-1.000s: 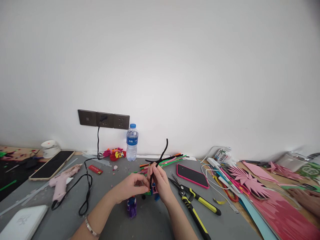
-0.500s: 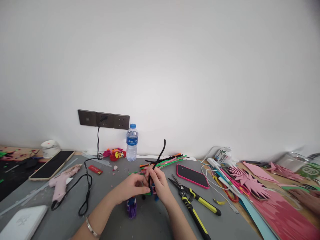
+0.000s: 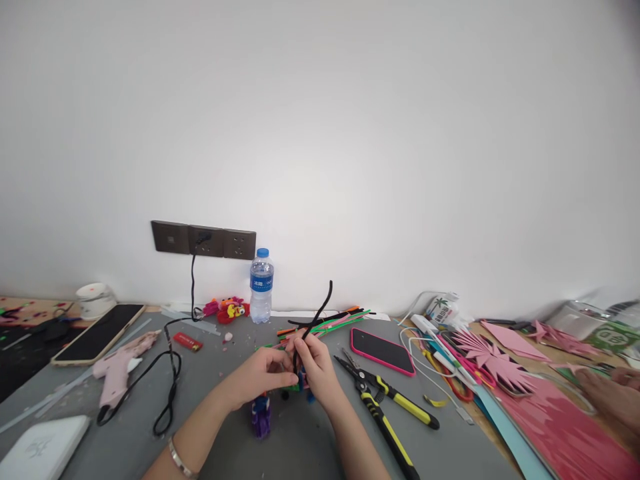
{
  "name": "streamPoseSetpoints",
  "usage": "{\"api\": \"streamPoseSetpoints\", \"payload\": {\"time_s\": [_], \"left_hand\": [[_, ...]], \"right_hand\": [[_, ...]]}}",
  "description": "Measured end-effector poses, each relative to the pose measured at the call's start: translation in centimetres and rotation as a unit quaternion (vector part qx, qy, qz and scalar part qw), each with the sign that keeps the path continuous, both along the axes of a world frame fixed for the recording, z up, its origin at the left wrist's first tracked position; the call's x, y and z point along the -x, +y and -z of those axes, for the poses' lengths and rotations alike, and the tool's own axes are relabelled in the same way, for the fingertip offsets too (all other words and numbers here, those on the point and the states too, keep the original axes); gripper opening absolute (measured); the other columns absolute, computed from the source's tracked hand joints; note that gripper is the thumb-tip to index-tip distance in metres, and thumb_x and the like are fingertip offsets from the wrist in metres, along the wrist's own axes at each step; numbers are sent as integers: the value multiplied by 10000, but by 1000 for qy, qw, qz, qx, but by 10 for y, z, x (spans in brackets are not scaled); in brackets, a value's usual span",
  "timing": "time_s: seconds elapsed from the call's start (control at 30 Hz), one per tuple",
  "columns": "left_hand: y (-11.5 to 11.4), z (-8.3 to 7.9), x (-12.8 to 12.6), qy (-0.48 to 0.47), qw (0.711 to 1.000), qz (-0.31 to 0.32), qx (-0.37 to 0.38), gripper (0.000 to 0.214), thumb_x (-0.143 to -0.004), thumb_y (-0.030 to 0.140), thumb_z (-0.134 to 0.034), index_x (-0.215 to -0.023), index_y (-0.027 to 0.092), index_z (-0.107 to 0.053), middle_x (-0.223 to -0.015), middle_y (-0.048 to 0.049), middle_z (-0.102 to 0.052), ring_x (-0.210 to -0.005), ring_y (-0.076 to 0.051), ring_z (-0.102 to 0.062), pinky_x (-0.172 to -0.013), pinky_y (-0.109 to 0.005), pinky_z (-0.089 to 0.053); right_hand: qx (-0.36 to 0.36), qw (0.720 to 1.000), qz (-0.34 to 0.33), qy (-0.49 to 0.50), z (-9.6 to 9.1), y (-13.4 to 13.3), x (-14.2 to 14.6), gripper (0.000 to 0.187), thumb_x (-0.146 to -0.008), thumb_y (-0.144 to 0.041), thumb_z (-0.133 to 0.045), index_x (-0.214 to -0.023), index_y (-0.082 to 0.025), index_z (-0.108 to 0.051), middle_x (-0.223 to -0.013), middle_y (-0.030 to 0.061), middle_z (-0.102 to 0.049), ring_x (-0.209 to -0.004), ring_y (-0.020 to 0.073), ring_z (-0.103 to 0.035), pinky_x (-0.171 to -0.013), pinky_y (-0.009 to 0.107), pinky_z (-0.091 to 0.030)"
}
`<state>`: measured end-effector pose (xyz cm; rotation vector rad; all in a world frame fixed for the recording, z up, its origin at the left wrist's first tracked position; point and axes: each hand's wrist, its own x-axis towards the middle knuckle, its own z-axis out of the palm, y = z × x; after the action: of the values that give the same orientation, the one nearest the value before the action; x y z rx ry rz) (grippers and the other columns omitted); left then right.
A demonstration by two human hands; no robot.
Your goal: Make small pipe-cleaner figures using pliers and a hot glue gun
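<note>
Farther in from the right edge than in the earlier frame, a co-worker's hand is now reaching over the papers, while the person's own hands are keeping almost the same pose; behind everything, a white wall is rising; below it, a gray tabletop is bearing most of the things; on the right, a red-pink sheet is lying beneath the co-worker's hand.

Near the middle, the person's 2 hands are meeting; the right hand is pinching a black pipe cleaner between thumb and fingers; the left hand is curling its fingers beside the lower part, with the thumb stretched toward it, and whether it is gripping anything I cannot tell; to the right, yellow-and-black pliers are lying with handles spread; beyond them, a pink-edged phone is resting; well to the left, a pink glue gun is lying; a water bottle is standing near the wall.

Smaller still, the black pipe cleaner is leaning up and rightward out of the right hand, above the tabletop; a purple figure is sitting just below the left hand; a red lighter is lying beyond the left forearm.
</note>
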<state>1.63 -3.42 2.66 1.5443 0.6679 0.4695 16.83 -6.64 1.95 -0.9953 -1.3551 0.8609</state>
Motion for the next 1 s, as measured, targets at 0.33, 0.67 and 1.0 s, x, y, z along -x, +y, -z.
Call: {"api": "streamPoseSetpoints", "payload": {"time_s": [0.33,0.67,1.0], "left_hand": [[3,-10,5,9,998,-42,-47,361,-763,505,-634,-665,166,-559,-647,43,-406,-624,-124,-354,-584,-249,-262],[10,-5,10,7,988,-111,-110,341,-832,497,-571,-739,169,-577,-702,38,-438,-654,-131,-375,-622,-249,-297],[8,-8,3,-67,954,-292,-7,518,-643,670,-676,-773,173,-610,-553,79,-347,-523,-99,-294,-516,-228,-227]], "right_hand": [[-15,998,30,54,12,8,-7,365,-901,-534,-521,-824,-185,-596,-554,-42,-500,-471,110,-452,-480,232,-372],[-32,995,86,32,10,8,-11,351,-903,-540,-517,-781,-211,-509,-477,-85,-402,-430,104,-382,-468,234,-327],[-45,995,85,-2,16,5,1,306,-927,-462,-514,-775,-200,-559,-531,-57,-444,-460,109,-425,-483,236,-337]]}}
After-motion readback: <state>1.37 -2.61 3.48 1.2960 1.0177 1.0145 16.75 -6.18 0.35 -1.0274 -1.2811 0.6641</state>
